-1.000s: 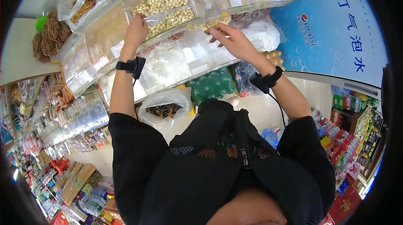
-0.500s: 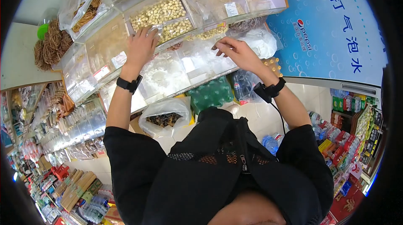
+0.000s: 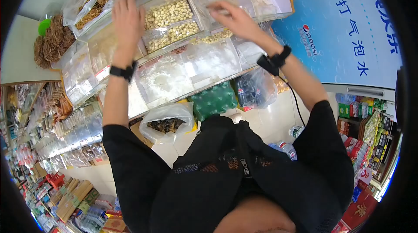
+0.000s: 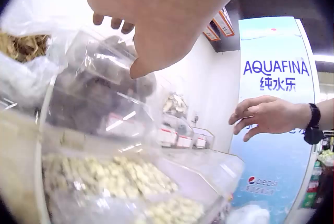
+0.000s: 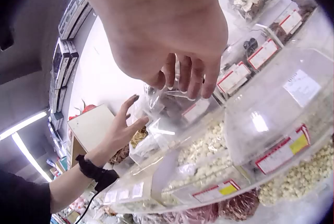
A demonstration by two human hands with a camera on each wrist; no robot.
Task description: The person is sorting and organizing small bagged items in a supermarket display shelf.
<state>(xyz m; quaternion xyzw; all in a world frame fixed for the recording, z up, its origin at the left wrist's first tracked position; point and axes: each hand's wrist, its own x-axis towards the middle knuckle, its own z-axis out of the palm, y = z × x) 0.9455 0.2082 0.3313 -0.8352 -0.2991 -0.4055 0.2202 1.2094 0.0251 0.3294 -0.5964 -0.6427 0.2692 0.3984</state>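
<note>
My left hand [image 3: 127,22], blurred in the head view, hovers with fingers spread over the left side of a clear bin of pale round seeds or nuts [image 3: 170,15]. The right wrist view shows the same left hand [image 5: 122,130] with fingers stretched out and nothing in them. To the right of that bin, my right hand [image 3: 235,17] hangs over the neighbouring compartments. Its fingers are loosely bent and hold nothing, as the right hand [image 4: 269,114] shows in the left wrist view. Transparent plastic covers [image 5: 271,109] and price labels [image 5: 284,148] line the bins.
White powder bins [image 3: 163,83] sit in the lower row. On the floor below stand an open plastic sack of dark dried pieces [image 3: 167,124] and a pack of green bottles [image 3: 213,101]. A blue fridge [image 3: 322,37] stands at right; dried brown bundles [image 3: 54,41] hang at left.
My left hand has come off the front of the seed bin and moved up and left, its fingers now spread. My right hand has moved up, farther over the bins.
</note>
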